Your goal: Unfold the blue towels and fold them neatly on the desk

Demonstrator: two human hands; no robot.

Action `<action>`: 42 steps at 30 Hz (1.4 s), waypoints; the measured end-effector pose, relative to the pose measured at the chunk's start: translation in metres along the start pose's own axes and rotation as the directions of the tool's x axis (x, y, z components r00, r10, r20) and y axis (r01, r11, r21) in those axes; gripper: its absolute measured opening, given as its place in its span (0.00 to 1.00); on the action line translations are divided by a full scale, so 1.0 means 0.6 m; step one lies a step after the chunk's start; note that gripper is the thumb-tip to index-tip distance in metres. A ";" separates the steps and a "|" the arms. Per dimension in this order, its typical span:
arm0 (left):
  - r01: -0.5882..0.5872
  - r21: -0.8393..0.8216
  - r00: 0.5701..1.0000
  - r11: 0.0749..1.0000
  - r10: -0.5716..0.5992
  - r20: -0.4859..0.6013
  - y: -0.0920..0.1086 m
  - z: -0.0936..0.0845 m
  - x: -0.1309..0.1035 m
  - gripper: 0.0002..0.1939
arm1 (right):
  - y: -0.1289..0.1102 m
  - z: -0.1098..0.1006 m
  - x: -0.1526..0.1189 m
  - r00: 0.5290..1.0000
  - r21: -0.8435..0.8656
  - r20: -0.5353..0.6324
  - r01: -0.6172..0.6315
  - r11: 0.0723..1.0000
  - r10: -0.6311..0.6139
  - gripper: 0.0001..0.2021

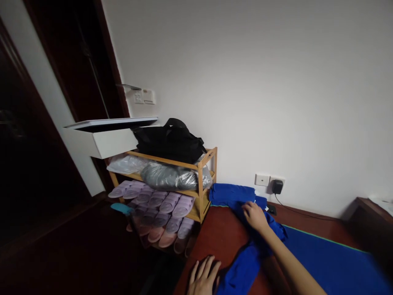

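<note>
L hand (202,282), btm ctr of frame, laid on red-brown wooden tabletop (225,227), fingers slightly apart. R hand (254,215), lower ctr-right, on crumpled blue cloth (244,266); fingers bent, can't tell if clamped. Cloth runs from under R hand to btm edge, next to L hand. Folded blue bundle (231,194) just above R hand; green-edged blue sheet (331,262) lower right. Shoe rack (200,184) w/ lilac slippers (183,205), black bag (172,143) on top, left of ctr.
</note>
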State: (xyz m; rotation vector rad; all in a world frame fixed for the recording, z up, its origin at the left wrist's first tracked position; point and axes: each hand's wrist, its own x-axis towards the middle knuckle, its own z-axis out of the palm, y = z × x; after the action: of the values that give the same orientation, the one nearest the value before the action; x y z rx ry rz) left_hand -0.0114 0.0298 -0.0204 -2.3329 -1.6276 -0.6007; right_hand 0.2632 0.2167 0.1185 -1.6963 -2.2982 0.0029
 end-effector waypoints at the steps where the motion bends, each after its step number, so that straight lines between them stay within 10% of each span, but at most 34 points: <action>1: 0.013 -0.002 1.000 1.000 -0.013 0.005 0.002 -0.001 0.001 0.28 | 0.009 0.014 -0.034 0.999 -0.011 0.034 -0.033 0.999 0.034 0.20; 10: 0.073 0.001 0.995 0.997 -0.073 0.062 0.018 -0.026 0.011 0.28 | 0.065 0.058 -0.184 0.946 -0.077 0.137 -0.287 0.955 0.295 0.31; 18: 0.081 0.016 0.995 0.997 -0.081 0.057 0.009 -0.014 0.010 0.29 | 0.037 0.062 -0.107 0.912 0.020 0.158 -0.385 0.923 0.378 0.20; 28: -0.037 0.047 0.996 0.998 0.041 -0.078 -0.007 0.006 0.009 0.24 | 0.121 0.031 -0.002 0.918 0.161 0.026 -0.395 0.904 0.396 0.29; 36: 0.049 -0.012 0.999 0.999 -0.049 -0.018 0.009 -0.009 0.014 0.24 | 0.141 -0.001 -0.235 0.962 0.237 0.256 0.034 0.971 -0.096 0.38; 42: 0.176 -0.071 0.977 0.982 -0.165 0.137 0.035 -0.043 0.033 0.23 | 0.021 -0.029 -0.245 0.988 0.226 0.154 -0.055 0.972 0.020 0.19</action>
State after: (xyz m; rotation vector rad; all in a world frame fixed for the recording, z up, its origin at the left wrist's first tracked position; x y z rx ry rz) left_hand 0.0091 0.0280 0.0126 -2.3504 -1.9121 -0.5708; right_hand 0.3185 0.0797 0.1002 -1.6699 -2.2657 0.4032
